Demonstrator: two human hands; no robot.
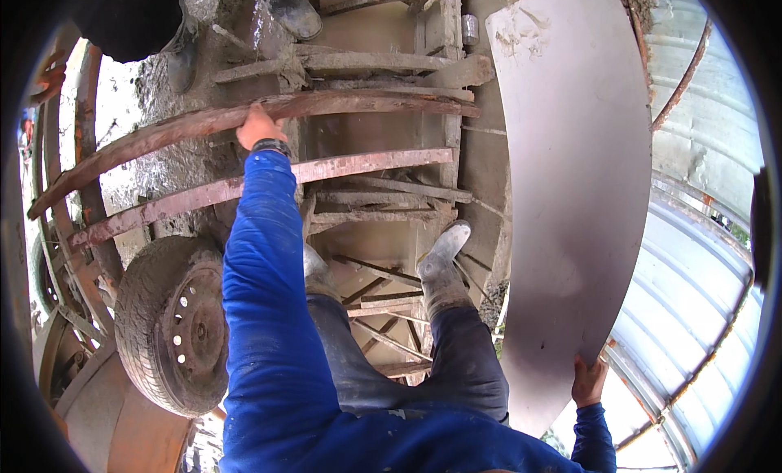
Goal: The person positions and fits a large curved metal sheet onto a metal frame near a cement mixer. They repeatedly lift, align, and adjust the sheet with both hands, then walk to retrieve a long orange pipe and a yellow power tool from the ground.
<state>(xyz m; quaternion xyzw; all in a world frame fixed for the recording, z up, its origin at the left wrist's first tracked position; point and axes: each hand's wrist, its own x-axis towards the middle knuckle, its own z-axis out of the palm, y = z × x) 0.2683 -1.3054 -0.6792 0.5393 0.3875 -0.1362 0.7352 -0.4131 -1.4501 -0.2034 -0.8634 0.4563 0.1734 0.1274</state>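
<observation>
Stretched far forward, my left hand (262,129) is closed on the near edge of a long brown wooden plank (358,104). A second reddish wooden plank (371,161) runs roughly parallel, nearer to me and under my left forearm. On the right a large smooth grey sheet (577,172) stretches from the far edge almost to my body, with dried mud at its far end. My right hand (588,382) grips the near right edge of that sheet; the fingers behind it are partly hidden.
A muddy wheel with a tyre (171,325) stands at my left. My boots (445,249) are among mud-caked timbers (375,198) over murky brown water. Another person's boots (295,15) are at the far left. Corrugated metal sheeting (692,310) lines the right side.
</observation>
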